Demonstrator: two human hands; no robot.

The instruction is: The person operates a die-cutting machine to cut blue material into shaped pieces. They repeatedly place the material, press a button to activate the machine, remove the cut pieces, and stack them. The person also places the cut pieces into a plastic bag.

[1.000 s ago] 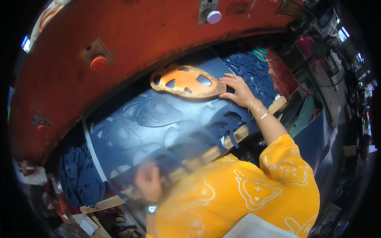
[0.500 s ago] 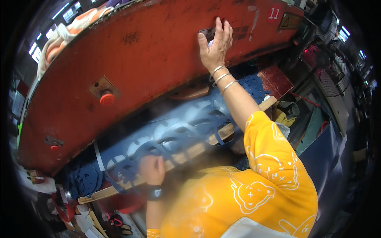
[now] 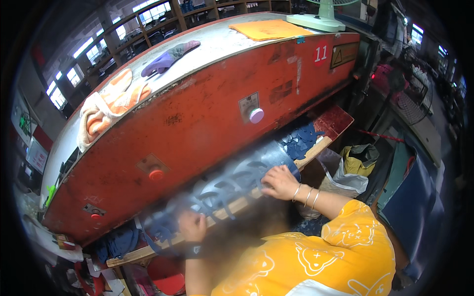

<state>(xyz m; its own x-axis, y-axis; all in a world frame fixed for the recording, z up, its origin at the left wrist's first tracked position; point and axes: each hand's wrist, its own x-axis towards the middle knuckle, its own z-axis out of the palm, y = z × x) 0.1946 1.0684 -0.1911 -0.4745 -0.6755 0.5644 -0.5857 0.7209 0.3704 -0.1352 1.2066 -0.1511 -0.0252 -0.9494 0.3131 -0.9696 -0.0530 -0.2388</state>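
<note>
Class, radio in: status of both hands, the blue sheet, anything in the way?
Left hand blurred, grip unclear. Right hand curled, near right end of dark-blue sheet with curved cut-outs. Long red metal machine beam overhangs sheet's visible far side.

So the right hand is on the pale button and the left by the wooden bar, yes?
No: the head view shows the right hand at the blue sheet, not the pale button; the left hand is by the wooden bar.

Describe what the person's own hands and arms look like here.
The left hand is ungloved, with a dark, blurred watch-like band at its wrist. The right hand, also ungloved, has slim silver-coloured bangles. The right sleeve is short, yellow, with white-outlined cartoon figures.
</note>
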